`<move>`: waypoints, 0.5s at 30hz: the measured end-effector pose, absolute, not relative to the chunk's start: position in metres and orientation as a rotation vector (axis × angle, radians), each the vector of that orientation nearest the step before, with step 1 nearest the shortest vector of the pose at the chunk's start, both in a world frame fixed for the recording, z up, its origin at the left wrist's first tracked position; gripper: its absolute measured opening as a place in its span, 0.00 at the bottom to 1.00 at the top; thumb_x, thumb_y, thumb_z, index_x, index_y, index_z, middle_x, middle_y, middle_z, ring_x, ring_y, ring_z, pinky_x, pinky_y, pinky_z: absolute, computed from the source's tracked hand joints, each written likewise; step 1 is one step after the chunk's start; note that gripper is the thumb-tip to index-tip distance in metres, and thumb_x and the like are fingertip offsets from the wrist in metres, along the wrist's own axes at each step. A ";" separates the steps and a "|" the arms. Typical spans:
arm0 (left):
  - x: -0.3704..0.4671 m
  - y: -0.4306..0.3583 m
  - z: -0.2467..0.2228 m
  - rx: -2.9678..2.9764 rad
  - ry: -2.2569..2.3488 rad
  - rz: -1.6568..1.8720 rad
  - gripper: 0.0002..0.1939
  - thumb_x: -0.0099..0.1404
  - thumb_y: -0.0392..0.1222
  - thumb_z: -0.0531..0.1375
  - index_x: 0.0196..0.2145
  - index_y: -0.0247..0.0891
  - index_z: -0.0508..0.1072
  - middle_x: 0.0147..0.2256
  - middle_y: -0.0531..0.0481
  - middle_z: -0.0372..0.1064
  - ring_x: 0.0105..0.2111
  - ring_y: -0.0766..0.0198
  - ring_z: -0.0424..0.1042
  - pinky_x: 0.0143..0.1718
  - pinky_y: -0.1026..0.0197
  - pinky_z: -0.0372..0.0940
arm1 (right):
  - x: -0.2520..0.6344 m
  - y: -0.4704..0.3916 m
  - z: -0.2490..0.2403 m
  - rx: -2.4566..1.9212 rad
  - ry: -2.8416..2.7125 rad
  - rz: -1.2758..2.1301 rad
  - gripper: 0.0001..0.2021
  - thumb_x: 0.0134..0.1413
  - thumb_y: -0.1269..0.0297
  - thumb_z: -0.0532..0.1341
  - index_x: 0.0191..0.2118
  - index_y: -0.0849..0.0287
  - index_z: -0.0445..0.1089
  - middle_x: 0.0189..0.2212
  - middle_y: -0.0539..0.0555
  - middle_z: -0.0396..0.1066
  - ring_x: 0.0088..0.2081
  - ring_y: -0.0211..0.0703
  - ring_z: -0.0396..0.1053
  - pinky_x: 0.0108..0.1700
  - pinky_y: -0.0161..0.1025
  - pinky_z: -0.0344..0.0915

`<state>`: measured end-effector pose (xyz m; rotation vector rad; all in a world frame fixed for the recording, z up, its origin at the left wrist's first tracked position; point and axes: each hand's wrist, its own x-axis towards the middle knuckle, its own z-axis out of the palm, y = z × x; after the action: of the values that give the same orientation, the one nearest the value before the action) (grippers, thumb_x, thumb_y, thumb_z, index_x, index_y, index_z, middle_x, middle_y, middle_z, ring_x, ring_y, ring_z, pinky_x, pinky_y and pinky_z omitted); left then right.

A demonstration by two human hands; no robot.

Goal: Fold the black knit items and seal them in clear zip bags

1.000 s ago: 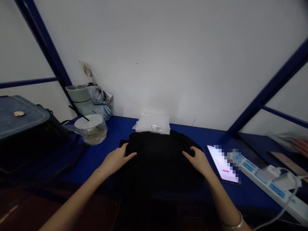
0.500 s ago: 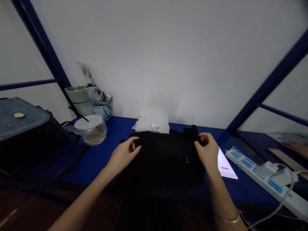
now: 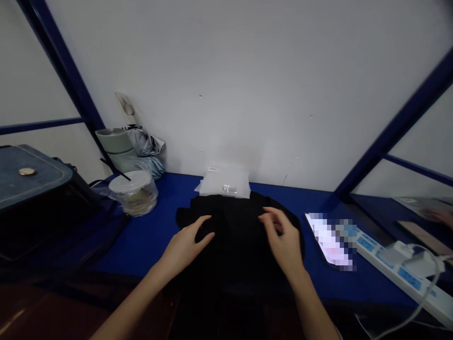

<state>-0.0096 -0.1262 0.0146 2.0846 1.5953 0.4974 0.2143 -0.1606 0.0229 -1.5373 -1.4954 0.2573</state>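
A black garment (image 3: 240,255) is spread on the blue tabletop in front of me, with its far edge by a white plastic packet (image 3: 225,183). My left hand (image 3: 187,243) rests over its left part, thumb and index finger apart with nothing between them. Over the upper right part, my right hand (image 3: 283,238) has its thumb and fingertips close together on the black cloth. The dark fabric makes its folds hard to see.
On the left are a dark blue bag (image 3: 35,165), a lidded cup with a straw in plastic (image 3: 136,191), a green-grey tumbler (image 3: 116,144) and a folded umbrella (image 3: 146,141). A lit phone (image 3: 327,241) and a white power strip (image 3: 385,264) with plugs lie right.
My right hand has moved left from the garment's right side, bringing the cloth there inward, and the phone is now uncovered. My left hand has shifted slightly right and down.
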 end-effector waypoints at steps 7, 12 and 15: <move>-0.007 -0.126 0.008 2.047 1.440 0.678 0.21 0.57 0.46 0.54 0.50 0.44 0.61 0.46 0.48 0.65 0.47 0.56 0.65 0.47 0.55 0.59 | 0.217 -0.154 0.002 -1.955 -1.667 0.105 0.20 0.49 0.45 0.51 0.23 0.58 0.64 0.25 0.54 0.67 0.26 0.44 0.67 0.24 0.37 0.58; 0.000 -0.127 0.011 1.967 1.377 0.822 0.17 0.56 0.43 0.54 0.44 0.40 0.67 0.45 0.47 0.66 0.47 0.57 0.64 0.50 0.54 0.57 | 0.206 -0.151 0.011 -1.747 -1.505 0.084 0.07 0.50 0.60 0.52 0.27 0.57 0.61 0.25 0.51 0.66 0.28 0.41 0.66 0.29 0.36 0.63; 0.007 -0.128 0.018 1.711 1.321 0.804 0.20 0.57 0.48 0.54 0.46 0.38 0.66 0.47 0.46 0.65 0.48 0.56 0.64 0.50 0.54 0.58 | 0.197 -0.154 0.018 -1.576 -1.525 -0.043 0.04 0.49 0.68 0.52 0.33 0.58 0.62 0.35 0.56 0.68 0.37 0.43 0.68 0.38 0.39 0.65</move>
<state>0.0070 -0.1283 0.0181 1.7106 1.3206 0.8037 0.1968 -0.1537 0.0181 -1.5761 -1.5249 -0.0430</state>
